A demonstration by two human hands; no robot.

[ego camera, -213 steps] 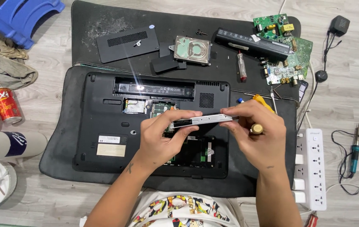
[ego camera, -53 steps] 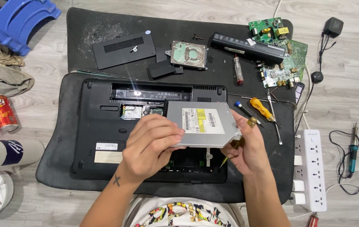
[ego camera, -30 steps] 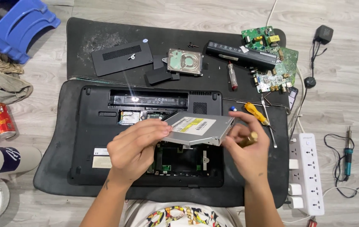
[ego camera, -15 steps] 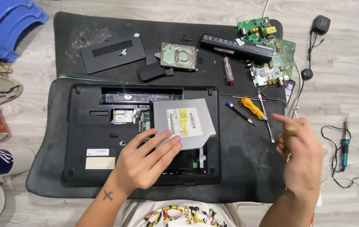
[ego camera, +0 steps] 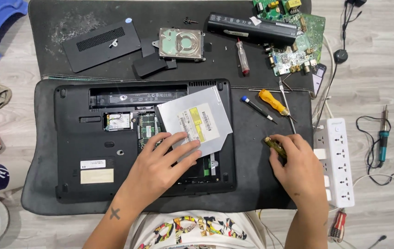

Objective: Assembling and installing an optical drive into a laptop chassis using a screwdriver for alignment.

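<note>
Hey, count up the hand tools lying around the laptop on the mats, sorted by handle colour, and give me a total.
Yellow-handled screwdriver: 1
Black-and-blue screwdriver: 1
Red-handled screwdriver: 1
Dark amber-handled tool under the right hand, partly hidden: 1
Metal tweezers: 1
Total: 5

The left hand rests on the silver optical drive.

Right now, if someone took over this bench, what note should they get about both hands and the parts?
Left hand: fingers flat on the silver optical drive, which lies loose and skewed on the upturned black laptop.
Right hand: on the mat, closed around a dark-handled screwdriver.
Done: drive is out of its bay; cover panel, hard drive and battery lie on the mat above.
Left: laptop base still on.
</note>
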